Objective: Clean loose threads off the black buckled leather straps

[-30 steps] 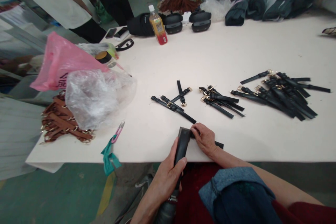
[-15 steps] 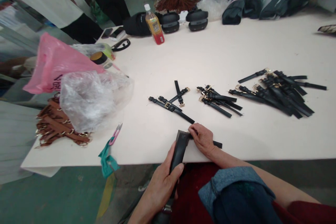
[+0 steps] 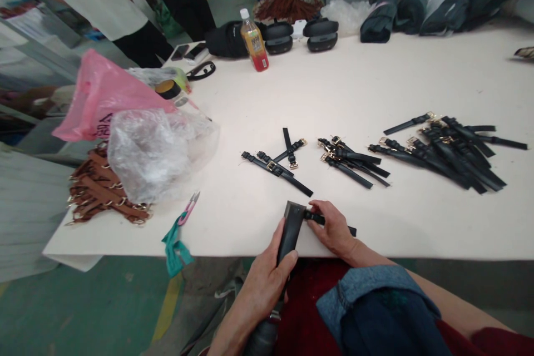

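strap piles (image 3: 446,150) right, bags (image 3: 154,150) left on table (image 3: 354,83)

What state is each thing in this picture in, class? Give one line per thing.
left hand: closed around the black tool
black tool: tilted, tip at the black strap
right hand: holding the black strap on the table
bottle: upright, capped
clear bag: crumpled
snips: lying flat
strap pile: loose heap

A broad white table (image 3: 375,78) spans the scene under even light. Near left, a green floor (image 3: 104,311) shows below its edge, crossed by a yellow line (image 3: 167,308).
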A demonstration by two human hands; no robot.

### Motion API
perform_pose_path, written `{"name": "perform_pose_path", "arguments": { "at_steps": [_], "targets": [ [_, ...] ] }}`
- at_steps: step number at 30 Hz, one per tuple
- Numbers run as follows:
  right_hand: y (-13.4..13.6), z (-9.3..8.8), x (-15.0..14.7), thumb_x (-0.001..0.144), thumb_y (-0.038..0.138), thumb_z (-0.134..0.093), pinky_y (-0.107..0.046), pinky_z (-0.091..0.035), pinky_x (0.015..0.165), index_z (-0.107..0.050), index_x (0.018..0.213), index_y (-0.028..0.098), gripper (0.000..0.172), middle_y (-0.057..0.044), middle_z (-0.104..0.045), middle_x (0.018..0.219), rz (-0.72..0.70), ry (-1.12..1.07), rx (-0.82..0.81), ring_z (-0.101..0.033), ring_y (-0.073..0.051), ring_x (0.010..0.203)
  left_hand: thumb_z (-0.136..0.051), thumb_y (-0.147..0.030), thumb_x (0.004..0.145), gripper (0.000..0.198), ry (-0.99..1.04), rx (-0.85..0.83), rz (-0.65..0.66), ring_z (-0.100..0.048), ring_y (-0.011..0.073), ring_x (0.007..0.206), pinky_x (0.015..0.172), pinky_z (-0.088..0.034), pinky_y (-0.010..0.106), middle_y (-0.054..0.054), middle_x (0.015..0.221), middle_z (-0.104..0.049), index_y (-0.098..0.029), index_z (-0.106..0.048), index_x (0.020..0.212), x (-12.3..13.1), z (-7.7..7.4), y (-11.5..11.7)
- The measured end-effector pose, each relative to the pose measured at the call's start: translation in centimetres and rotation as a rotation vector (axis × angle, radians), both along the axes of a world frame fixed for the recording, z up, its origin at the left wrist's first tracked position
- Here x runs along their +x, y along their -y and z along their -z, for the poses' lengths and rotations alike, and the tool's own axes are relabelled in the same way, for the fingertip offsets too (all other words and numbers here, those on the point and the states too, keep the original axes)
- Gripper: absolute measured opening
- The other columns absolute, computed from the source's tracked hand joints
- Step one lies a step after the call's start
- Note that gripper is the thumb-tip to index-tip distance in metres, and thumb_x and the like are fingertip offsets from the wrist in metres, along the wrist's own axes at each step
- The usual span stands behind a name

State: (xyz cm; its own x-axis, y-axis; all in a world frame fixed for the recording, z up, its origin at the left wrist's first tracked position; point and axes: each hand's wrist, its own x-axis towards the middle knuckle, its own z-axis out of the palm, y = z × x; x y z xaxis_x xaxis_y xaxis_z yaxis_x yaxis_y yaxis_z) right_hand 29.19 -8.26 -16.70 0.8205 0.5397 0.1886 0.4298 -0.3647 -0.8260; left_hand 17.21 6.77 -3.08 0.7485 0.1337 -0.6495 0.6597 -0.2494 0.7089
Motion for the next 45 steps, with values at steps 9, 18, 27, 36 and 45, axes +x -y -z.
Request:
{"name": "perform_pose_path", "arguments": {
  "at_steps": [9, 18, 27, 36, 45],
  "targets": [
    [0.1, 0.9, 0.3, 0.079, 0.02, -0.063, -0.037, -0.047, 0.078, -0.059, 0.095, 0.021, 0.016, -0.006, -0.063, 0.09, -0.028, 0.017, -0.039, -0.055, -0.023, 0.086, -0.041, -0.048, 0.091, 0.072, -0.046, -0.044, -0.013, -0.053, 0.0122, 0.044, 0.044, -0.045, 0.023, -0.004, 0.065, -0.052, -0.024, -0.007, 0.15, -1.4, -0.4, -0.2],
    [0.4, 1.2, 0.3, 0.08, 0.023, -0.063, -0.035, -0.048, 0.076, -0.06, 0.093, 0.021, 0.013, -0.005, -0.065, 0.087, -0.028, 0.025, -0.009, -0.057, -0.022, 0.083, -0.045, -0.044, 0.09, 0.072, 0.001, -0.005, -0.018, -0.053, 0.0117, 0.042, 0.041, -0.044, 0.022, -0.004, 0.063, -0.053, -0.026, -0.009, 0.15, 1.4, 0.6, -0.1],
    [0.3, 1.1, 0.5, 0.08, 0.022, -0.064, -0.036, -0.047, 0.076, -0.06, 0.089, 0.021, 0.01, -0.005, -0.064, 0.085, -0.03, 0.024, 0.006, -0.056, -0.022, 0.083, -0.047, -0.052, 0.087, 0.075, -0.067, -0.079, -0.091, -0.054, 0.0134, 0.044, 0.041, -0.045, 0.024, -0.005, 0.063, -0.052, -0.03, -0.01, 0.149, -1.1, -1.0, -1.1],
    [0.4, 0.8, 0.5, 0.076, 0.016, -0.062, -0.036, -0.047, 0.077, -0.058, 0.094, 0.02, 0.019, -0.004, -0.063, 0.088, -0.04, 0.012, 0.014, -0.055, -0.022, 0.084, -0.043, -0.046, 0.091, 0.07, -0.021, -0.011, -0.036, -0.053, 0.0115, 0.043, 0.044, -0.046, 0.023, -0.005, 0.064, -0.053, -0.028, -0.009, 0.149, 0.2, 0.4, 0.3],
    [1.6, -0.3, 0.4, 0.08, 0.017, -0.059, -0.038, -0.044, 0.079, -0.059, 0.093, 0.019, 0.013, -0.007, -0.058, 0.086, -0.062, 0.139, -0.158, -0.05, -0.024, 0.086, -0.048, -0.045, 0.088, 0.075, 0.03, -0.132, -0.136, -0.052, 0.0122, 0.036, 0.035, -0.041, 0.021, -0.007, 0.056, -0.052, -0.026, -0.009, 0.149, 1.2, 1.4, -0.1]
  ]
}}
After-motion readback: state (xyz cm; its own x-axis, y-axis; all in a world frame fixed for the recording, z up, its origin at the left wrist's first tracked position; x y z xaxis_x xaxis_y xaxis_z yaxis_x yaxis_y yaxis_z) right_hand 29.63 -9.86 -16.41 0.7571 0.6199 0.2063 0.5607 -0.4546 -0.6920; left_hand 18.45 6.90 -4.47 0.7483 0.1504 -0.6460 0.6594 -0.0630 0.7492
